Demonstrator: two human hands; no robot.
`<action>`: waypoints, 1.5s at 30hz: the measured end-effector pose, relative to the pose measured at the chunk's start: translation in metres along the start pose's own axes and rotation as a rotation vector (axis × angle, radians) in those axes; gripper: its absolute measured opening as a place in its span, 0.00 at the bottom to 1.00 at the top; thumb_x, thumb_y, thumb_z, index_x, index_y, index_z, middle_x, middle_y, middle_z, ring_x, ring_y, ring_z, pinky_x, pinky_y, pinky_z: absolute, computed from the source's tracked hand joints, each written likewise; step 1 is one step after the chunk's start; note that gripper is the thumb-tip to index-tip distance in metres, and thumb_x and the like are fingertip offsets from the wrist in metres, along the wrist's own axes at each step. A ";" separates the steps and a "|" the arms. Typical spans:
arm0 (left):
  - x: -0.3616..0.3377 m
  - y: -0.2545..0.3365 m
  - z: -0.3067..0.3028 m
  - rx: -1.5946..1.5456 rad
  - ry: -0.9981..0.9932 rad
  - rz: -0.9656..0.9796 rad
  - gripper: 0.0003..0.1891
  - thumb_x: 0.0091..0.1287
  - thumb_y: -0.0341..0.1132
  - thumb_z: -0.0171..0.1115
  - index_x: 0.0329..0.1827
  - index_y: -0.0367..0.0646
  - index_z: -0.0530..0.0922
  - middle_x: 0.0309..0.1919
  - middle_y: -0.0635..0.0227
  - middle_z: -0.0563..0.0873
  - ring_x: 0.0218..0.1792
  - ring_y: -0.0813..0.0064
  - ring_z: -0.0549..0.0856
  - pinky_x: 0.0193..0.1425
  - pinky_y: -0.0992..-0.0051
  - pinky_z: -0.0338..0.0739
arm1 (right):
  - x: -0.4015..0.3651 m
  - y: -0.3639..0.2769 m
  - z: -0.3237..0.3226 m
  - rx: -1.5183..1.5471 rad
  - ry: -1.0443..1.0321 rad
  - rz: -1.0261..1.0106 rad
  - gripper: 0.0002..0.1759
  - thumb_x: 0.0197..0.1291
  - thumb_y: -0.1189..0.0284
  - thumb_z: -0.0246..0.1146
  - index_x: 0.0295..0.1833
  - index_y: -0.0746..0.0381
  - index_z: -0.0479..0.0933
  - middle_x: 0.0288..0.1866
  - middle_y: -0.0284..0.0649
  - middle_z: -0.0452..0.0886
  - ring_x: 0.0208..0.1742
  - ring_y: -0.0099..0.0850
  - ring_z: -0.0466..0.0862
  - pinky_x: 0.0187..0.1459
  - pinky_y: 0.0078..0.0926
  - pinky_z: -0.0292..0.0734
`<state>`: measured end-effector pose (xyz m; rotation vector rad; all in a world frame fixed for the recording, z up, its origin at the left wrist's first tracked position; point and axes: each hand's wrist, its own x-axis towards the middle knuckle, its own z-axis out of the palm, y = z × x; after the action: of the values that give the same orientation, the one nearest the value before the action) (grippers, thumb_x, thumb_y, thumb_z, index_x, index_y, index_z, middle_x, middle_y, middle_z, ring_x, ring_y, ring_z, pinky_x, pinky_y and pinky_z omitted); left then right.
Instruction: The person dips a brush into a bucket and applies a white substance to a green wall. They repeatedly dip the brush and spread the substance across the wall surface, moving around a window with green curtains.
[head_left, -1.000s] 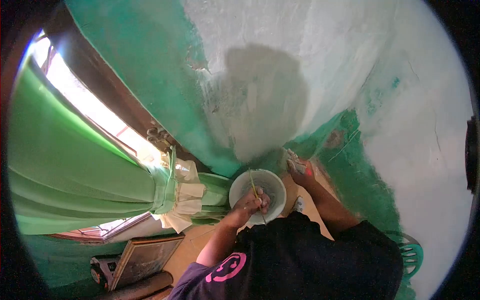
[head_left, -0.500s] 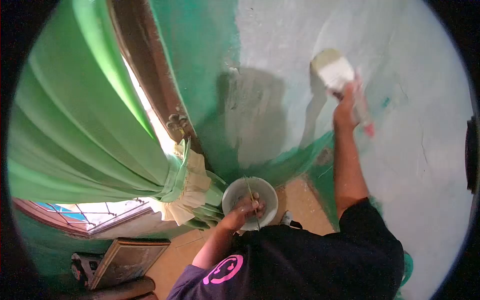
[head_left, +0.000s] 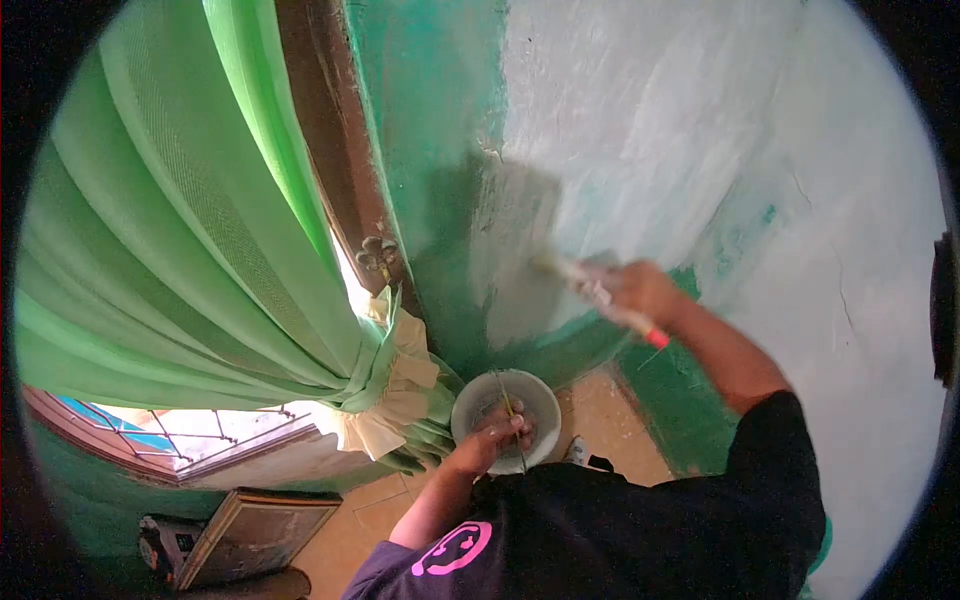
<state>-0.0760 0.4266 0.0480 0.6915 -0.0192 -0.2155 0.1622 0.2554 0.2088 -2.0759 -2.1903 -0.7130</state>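
Observation:
A wide paintbrush (head_left: pixel 597 290) with a red-tipped handle is gripped in my right hand (head_left: pixel 648 288). Its bristles are at or very near the lower part of the white-coated wall area (head_left: pixel 640 110), blurred by motion. Down at the foot of the wall, my left hand (head_left: pixel 497 433) is closed round the thin handle (head_left: pixel 509 398) that spans a white bucket (head_left: pixel 550 412). What the bucket contains is hard to make out. Green paint still shows on the wall's left strip (head_left: pixel 425 110) and lower edge.
A green curtain (head_left: pixel 190 220), tied with a cream ruffle (head_left: pixel 385 400), hangs at left beside a brown window frame (head_left: pixel 345 120) and a metal holder (head_left: pixel 378 255). Framed panels (head_left: pixel 262 535) lean at lower left on the tiled floor (head_left: pixel 375 510).
My right hand has swept the paintbrush down and to the left across the wall. My left hand and the bucket stay together, slightly lower in view as the camera shifts.

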 end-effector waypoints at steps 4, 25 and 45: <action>-0.003 -0.001 0.000 0.023 0.022 -0.003 0.17 0.60 0.38 0.53 0.48 0.46 0.60 0.32 0.69 0.70 0.35 0.74 0.72 0.42 0.76 0.65 | 0.035 0.021 -0.095 -0.013 -0.161 0.700 0.21 0.54 0.69 0.55 0.56 0.57 0.69 0.43 0.41 0.79 0.40 0.36 0.80 0.42 0.22 0.75; -0.003 -0.022 0.003 0.005 0.121 -0.003 0.17 0.61 0.38 0.53 0.48 0.39 0.64 0.33 0.67 0.73 0.33 0.75 0.73 0.42 0.76 0.66 | 0.031 0.009 -0.039 0.147 0.038 0.448 0.27 0.59 0.49 0.41 0.50 0.58 0.70 0.37 0.46 0.78 0.36 0.43 0.78 0.39 0.33 0.73; -0.004 -0.026 0.017 0.007 0.206 0.077 0.13 0.62 0.38 0.51 0.46 0.43 0.64 0.31 0.68 0.70 0.33 0.73 0.71 0.41 0.75 0.65 | -0.021 -0.064 0.086 0.874 0.187 0.726 0.14 0.55 0.72 0.56 0.47 0.61 0.75 0.41 0.44 0.79 0.36 0.30 0.79 0.37 0.23 0.74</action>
<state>-0.0867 0.3971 0.0451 0.7157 0.1501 -0.0701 0.1274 0.2661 0.1054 -1.9296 -1.1347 0.1162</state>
